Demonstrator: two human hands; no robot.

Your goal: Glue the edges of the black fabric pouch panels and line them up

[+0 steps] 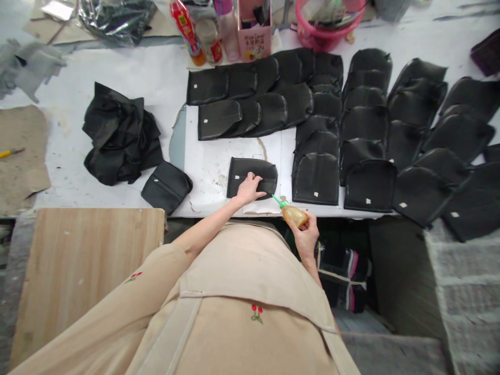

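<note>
A black fabric piece [245, 169] with a small white tag lies flat near the table's front edge. My left hand [250, 188] rests on top of it, fingers spread apart and pressing on its surface. In my right hand [307, 232] is a small squeeze bottle [295, 215] of amber liquid, my fingers wrapped round it. Its green nozzle [278, 201] points left, with the tip at the lower right corner of the black piece. Whether the tip touches the fabric is too small to tell.
Overlapping black pieces [315, 177] cover the table behind and right. Crumpled black fabric [121, 135] and a folded black piece [167, 186] lie left. Bottles, a pink box [254, 44] and a pink basket [330, 36] stand at the back. A wooden board [94, 281] is front left.
</note>
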